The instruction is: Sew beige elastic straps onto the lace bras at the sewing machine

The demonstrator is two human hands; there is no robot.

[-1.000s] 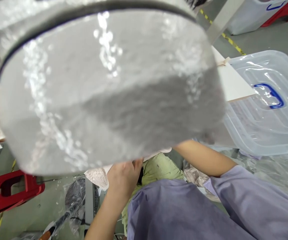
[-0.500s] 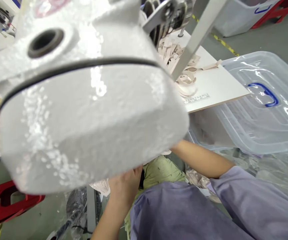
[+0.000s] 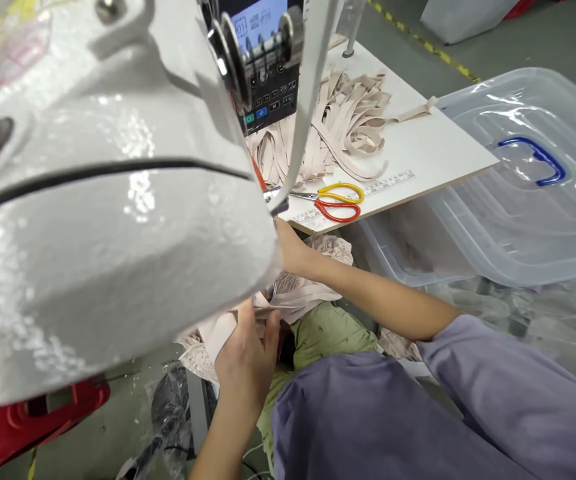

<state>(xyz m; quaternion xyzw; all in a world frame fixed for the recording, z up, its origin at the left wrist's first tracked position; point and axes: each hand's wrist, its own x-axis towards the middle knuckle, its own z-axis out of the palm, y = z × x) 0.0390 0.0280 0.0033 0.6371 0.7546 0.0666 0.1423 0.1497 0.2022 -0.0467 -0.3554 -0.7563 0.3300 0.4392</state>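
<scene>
A big white sewing machine head [image 3: 103, 200] fills the left and middle of the head view, very close to the camera. Below its lower edge my left hand [image 3: 248, 353] pinches a piece of pale lace fabric [image 3: 298, 287] at the table's front. My right hand [image 3: 288, 243] reaches in under the machine; only its wrist and back show, resting on the same fabric, and the fingers are hidden by the machine.
Yellow-and-red scissors [image 3: 335, 200] lie on the white table [image 3: 433, 157] beside a heap of beige elastic strips [image 3: 343, 127]. The machine's control panel [image 3: 265, 60] stands behind. A clear plastic bin with blue handle [image 3: 518, 193] sits right; a red stool [image 3: 38, 417] lower left.
The view has shifted so the machine head now sits further left, uncovering the table, scissors and strips. My right hand has become visible under the machine; my left hand still holds the fabric.
</scene>
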